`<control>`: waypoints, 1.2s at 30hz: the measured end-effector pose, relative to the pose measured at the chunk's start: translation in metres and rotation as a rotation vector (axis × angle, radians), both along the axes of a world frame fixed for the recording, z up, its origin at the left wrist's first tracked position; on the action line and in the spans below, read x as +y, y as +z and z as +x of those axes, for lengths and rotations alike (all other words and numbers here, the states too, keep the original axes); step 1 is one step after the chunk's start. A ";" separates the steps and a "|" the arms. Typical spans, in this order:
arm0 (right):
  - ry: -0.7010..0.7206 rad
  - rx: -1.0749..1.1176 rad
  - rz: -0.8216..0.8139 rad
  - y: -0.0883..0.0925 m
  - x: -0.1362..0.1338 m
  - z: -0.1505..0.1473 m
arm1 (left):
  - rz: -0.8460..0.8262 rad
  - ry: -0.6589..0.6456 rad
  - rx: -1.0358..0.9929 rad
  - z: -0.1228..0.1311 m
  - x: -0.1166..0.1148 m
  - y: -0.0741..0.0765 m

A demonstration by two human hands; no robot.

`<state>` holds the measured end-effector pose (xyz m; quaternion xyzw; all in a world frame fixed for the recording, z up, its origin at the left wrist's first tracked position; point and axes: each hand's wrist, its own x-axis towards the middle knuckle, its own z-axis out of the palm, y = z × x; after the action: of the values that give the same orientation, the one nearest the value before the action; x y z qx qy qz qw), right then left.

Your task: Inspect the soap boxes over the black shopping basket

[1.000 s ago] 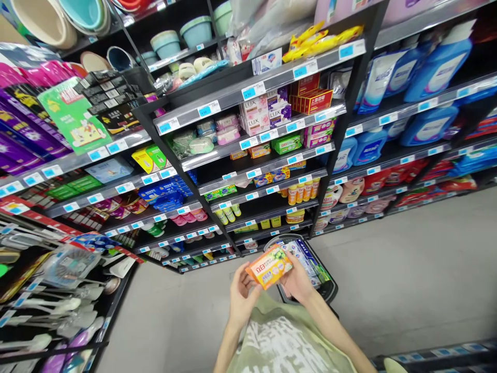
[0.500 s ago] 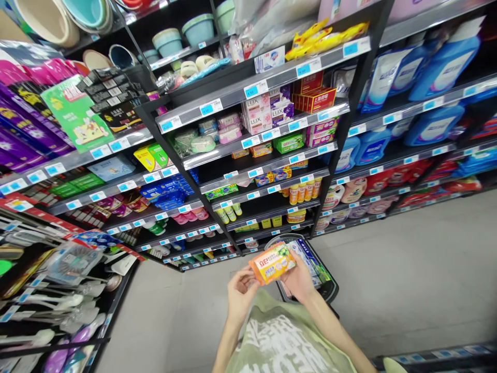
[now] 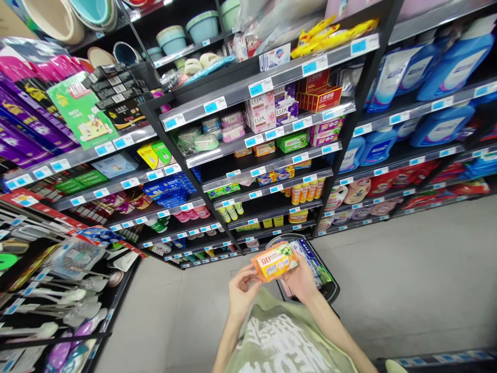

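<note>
Between both hands I have an orange packet of laundry soap [image 3: 275, 261], its printed front facing up toward me. My left hand [image 3: 244, 286] pinches the packet's left end, with the fingers curled under it. My right hand [image 3: 302, 277] wraps round the right end from below, and part of its fingers is hidden behind the packet. Below my hands, a dark shopping basket [image 3: 332, 290] is partly covered by my right forearm and the packet. Inside the basket lies a blue-and-white package [image 3: 306, 254].
Ahead stand shelves with boxed LUX soaps [image 3: 264, 111], orange soap packs [image 3: 264, 148] and a green soap pack [image 3: 291, 142]. Blue detergent bottles [image 3: 454, 67] fill the right shelves. Kitchen utensils [image 3: 58, 300] hang at the left. Grey floor [image 3: 411, 269] lies around the basket.
The view has shifted slightly, so the shelves sit a little further right. Both hands keep their hold on the soap packet, which is almost unchanged in pose.
</note>
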<state>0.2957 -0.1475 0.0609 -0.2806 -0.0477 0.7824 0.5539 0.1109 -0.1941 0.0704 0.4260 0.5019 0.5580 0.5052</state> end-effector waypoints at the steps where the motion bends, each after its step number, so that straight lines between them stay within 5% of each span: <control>1: 0.004 -0.003 0.005 0.000 0.000 0.000 | -0.001 0.000 0.003 0.000 0.000 0.001; 36: 0.024 0.030 0.020 0.000 0.000 -0.001 | 0.078 -0.014 0.001 -0.001 0.000 -0.001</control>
<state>0.2952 -0.1477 0.0604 -0.2628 -0.0508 0.7927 0.5478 0.1101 -0.1946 0.0695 0.4492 0.4770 0.5735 0.4918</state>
